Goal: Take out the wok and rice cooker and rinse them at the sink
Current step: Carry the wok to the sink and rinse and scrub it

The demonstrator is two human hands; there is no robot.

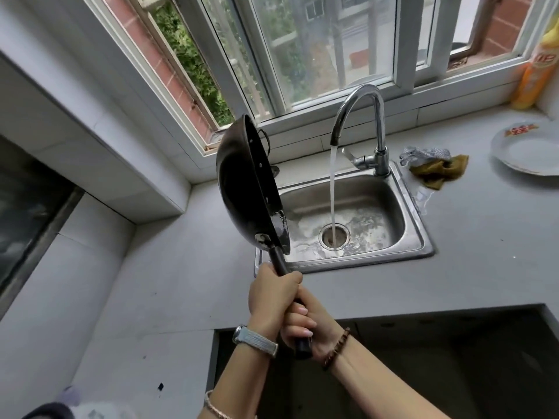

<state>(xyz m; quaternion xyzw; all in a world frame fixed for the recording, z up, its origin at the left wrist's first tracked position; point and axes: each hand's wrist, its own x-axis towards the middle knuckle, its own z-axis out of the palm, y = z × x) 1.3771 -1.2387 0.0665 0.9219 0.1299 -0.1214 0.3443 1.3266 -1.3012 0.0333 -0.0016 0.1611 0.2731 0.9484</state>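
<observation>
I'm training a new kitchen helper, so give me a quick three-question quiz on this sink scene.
1. True or false: the faucet is running.
2. The wok is held: A lying flat, B tipped on edge, C upside down.
3. Which hand grips the handle nearer the wok's bowl?
Key: 1 true; 2 B; 3 the left hand.

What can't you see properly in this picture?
Head view:
- Inside of the wok: it is tipped on edge, showing mostly its dark outside.
- Yellow bottle: cut off by the right edge, label blurred.
- Plate: partly cut off by the right edge.
- Rice cooker: cannot be picked out; a pale thing is cut off by the bottom edge.
</observation>
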